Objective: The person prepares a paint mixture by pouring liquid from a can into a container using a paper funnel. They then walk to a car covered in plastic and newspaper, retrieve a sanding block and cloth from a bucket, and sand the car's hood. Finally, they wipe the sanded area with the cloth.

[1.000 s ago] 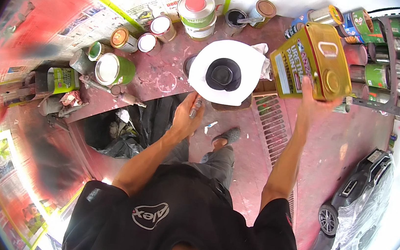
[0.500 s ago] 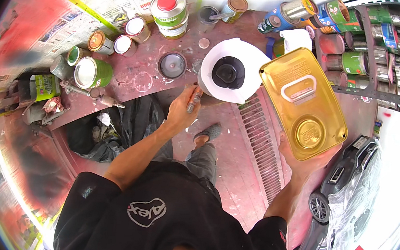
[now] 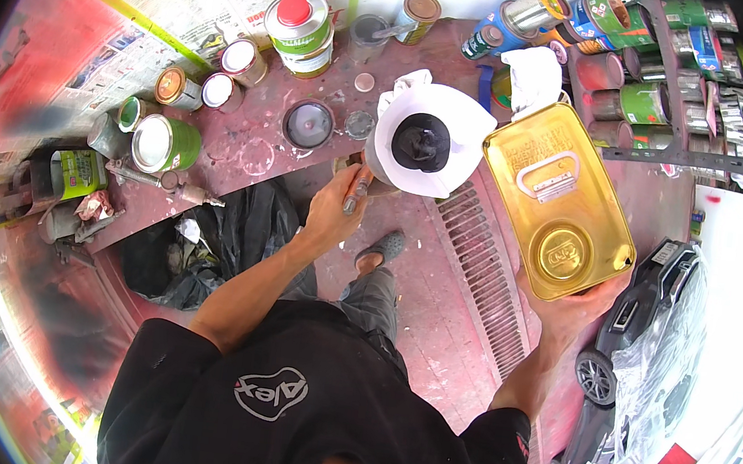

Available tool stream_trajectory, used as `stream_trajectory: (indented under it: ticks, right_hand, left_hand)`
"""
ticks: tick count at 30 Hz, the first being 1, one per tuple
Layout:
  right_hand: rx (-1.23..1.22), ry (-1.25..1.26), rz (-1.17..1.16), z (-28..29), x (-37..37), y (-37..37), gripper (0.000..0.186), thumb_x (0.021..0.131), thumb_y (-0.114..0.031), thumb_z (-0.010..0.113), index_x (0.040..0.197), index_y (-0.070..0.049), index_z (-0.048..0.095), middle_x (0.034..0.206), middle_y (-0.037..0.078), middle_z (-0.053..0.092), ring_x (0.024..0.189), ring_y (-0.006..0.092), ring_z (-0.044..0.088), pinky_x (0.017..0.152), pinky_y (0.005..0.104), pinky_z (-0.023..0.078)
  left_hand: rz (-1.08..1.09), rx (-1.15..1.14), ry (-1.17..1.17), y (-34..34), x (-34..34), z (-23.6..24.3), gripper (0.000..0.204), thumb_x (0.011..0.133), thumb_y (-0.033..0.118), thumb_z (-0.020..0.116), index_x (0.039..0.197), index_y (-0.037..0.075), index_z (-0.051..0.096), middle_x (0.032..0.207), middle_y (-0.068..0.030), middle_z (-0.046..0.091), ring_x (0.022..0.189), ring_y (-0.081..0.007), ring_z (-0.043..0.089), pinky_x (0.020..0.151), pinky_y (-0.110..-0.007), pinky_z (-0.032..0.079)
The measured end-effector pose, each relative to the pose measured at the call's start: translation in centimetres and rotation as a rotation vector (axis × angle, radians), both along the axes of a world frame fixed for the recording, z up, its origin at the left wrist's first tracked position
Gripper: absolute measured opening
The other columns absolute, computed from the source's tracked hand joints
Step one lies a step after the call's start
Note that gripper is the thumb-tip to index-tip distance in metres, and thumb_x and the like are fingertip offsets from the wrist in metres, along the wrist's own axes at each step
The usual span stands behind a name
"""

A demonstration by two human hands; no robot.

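My left hand (image 3: 336, 208) is closed around a handled tool (image 3: 358, 189) with orange and silver parts, perhaps a spray gun; most of it is hidden. Just above that hand a white paper funnel (image 3: 459, 170) opens upward, with a dark round middle (image 3: 421, 142). Whether the tool carries the funnel, I cannot tell. My right hand (image 3: 576, 303) grips the lower end of a gold rectangular tin (image 3: 535, 200), held tilted to the right of the funnel. The tin's metal carrying handle and round embossed cap face up. Its left edge is close to the funnel's rim.
Paint cans (image 3: 166, 144) and a red-capped tin (image 3: 300, 22) stand along the stained bench (image 3: 243, 190). A rack of cans (image 3: 647, 103) is at the far right, beside a white cloth (image 3: 533, 76). Below are a floor grate (image 3: 480, 281), a black bag (image 3: 223, 247) and a plastic-draped toy-like car (image 3: 619, 352).
The view has shifted slightly. The gold tin sits a little lower at its far end and more of the white cloth behind it shows. Both hands keep their grips.
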State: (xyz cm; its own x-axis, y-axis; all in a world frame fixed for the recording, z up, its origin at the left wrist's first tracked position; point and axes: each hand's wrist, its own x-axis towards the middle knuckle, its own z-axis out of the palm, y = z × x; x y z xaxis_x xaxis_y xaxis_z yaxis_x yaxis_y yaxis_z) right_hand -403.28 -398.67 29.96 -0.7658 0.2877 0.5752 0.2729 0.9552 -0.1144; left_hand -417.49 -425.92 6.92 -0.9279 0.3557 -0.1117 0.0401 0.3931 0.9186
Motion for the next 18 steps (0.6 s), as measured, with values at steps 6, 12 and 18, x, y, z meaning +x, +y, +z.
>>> stream_trajectory:
  ticks: [6,12,18]
  right_hand:
    - [-0.030,-0.013,0.044,1.3,-0.4,-1.0,0.120,0.057,-0.041,0.102,0.149,0.006,0.040,0.133,0.020,0.061,0.121,0.0366,0.062,0.113,0.0511,0.042]
    - [-0.003,-0.089,0.056,1.5,-0.9,-1.0,0.115,0.055,-0.038,0.098,0.146,0.004,0.042,0.130,0.020,0.056,0.117,0.0391,0.061,0.103,0.0498,0.048]
    - [-0.207,0.069,0.026,-2.7,-0.3,0.0,0.110,0.060,-0.025,0.097,0.149,0.003,0.038,0.137,0.019,0.053,0.123,0.0319,0.058,0.107,0.0457,0.047]
  left_hand:
    - [-0.009,0.014,-0.021,0.1,0.1,0.1,0.034,0.096,0.011,0.064,0.130,0.004,0.062,0.106,-0.0212,0.072,0.099,-0.0399,0.072,0.086,-0.042,0.055]
    - [-0.045,0.018,-0.022,-0.3,0.0,-0.3,0.035,0.097,0.011,0.063,0.131,0.002,0.061,0.108,-0.0211,0.072,0.100,-0.0389,0.072,0.087,-0.042,0.054]
    - [-0.078,0.070,-0.133,-0.7,-0.6,-0.5,0.049,0.090,0.009,0.070,0.137,0.006,0.058,0.119,-0.0226,0.070,0.111,-0.0456,0.067,0.090,-0.048,0.054]
